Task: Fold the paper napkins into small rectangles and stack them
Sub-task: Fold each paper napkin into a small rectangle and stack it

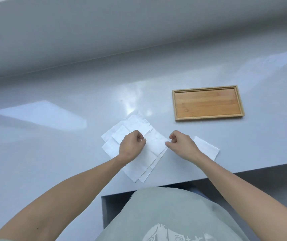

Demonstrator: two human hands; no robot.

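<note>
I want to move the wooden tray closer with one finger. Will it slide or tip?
The wooden tray lies flat and low on the glossy grey table, so it would probably slide, not tip. It looks stiff and holds nothing, so likely light; a push at one corner may swing it round.

Napkins (139, 153) overlap near the counter's (52, 84) front edge; one napkin (207, 147) lies right of them, tray (208, 102) behind it.

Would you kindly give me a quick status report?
Left hand and right hand pinching top napkin on pile. One folded napkin aside. Tray empty. Nothing obstructing.
</note>
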